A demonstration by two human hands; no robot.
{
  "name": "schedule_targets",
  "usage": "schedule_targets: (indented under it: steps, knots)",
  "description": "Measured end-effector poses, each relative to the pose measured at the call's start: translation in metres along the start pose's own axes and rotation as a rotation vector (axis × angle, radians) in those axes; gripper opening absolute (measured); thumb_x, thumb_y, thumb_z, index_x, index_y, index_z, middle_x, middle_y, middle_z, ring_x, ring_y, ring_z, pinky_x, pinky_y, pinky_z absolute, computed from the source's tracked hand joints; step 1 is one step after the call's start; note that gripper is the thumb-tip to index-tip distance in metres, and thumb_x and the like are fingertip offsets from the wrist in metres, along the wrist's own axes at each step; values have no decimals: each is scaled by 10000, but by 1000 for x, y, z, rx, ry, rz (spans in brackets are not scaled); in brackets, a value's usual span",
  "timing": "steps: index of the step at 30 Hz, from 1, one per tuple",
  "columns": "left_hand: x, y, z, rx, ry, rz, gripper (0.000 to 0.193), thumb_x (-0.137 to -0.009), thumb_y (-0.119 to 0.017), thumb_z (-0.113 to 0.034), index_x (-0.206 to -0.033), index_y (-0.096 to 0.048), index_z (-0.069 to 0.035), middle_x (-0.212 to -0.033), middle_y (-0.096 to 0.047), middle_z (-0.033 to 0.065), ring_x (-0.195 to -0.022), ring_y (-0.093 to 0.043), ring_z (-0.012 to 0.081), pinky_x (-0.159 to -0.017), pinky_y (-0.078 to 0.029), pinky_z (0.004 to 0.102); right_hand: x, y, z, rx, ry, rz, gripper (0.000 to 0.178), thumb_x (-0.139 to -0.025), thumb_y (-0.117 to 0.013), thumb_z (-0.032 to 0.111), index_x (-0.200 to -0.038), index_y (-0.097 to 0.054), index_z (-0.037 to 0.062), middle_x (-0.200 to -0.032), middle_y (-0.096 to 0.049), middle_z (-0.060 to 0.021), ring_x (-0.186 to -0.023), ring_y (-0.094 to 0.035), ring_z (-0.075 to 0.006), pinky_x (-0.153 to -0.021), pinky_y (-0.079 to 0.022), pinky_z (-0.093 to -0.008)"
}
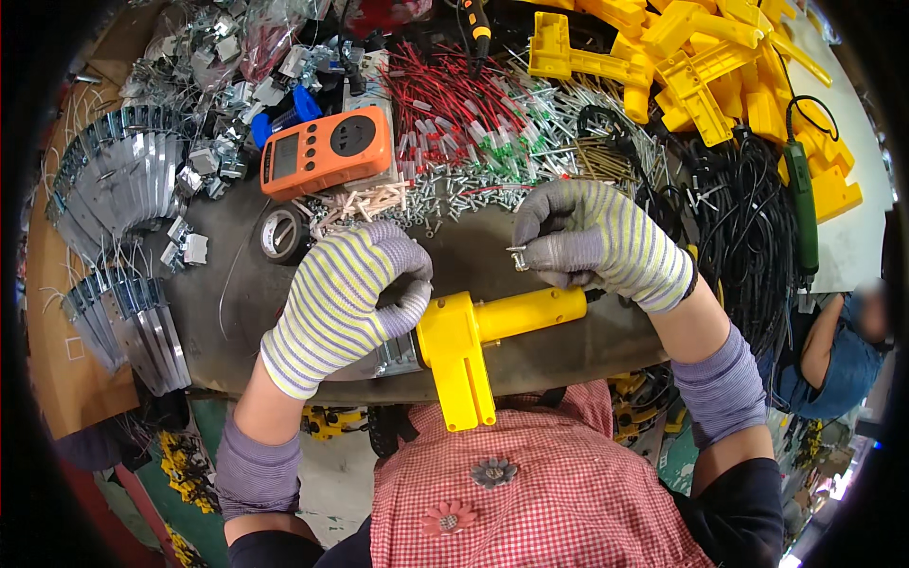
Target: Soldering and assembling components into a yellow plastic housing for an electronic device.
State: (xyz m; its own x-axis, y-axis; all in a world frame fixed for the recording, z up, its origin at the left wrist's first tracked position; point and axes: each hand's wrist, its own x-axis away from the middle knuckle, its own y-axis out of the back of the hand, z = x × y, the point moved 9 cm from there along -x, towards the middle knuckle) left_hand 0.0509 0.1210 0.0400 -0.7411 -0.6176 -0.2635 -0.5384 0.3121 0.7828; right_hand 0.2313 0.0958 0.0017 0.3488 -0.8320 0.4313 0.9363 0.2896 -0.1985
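Both of my hands wear striped grey and yellow gloves. My right hand pinches a few small metal screws between thumb and fingertips, above the table. Closed at the fingertips, my left hand is just left of a yellow plastic tool housing; what it pinches, if anything, is too small to make out. The housing lies at the table's near edge, its handle stretching right beneath my right hand. Part of a metal blade-like piece shows at the housing's left side.
An orange meter stands behind my left hand, beside a tape roll. Farther back are red wires, loose screws and yellow housings. Black cords and a green tool lie right; metal plates left. Another person sits at right.
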Motion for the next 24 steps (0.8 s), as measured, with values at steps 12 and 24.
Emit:
schedule_targets:
  steps: [12,24]
  knots:
    - [-18,-19,11,724,481,-158,231,-846,-754,-57,-1056,-667,-17,-955,-678,11,-878,-636,96,-810,-520,257,-20,-3,3,-1,149,-159,222,-874,-744,193,-1020,-680,39,-723,-620,16,-619,-544,-45,-560,-418,-186]
    - [-18,-15,42,705,481,-280,183,-908,-707,-62,-1080,-681,-2,-905,-691,14,-796,-630,62,-743,-526,217,-28,-19,22,-69,388,-246,163,-884,-729,95,-1005,-657,13,-832,-648,-8,-684,-593,-68,-620,-485,-211]
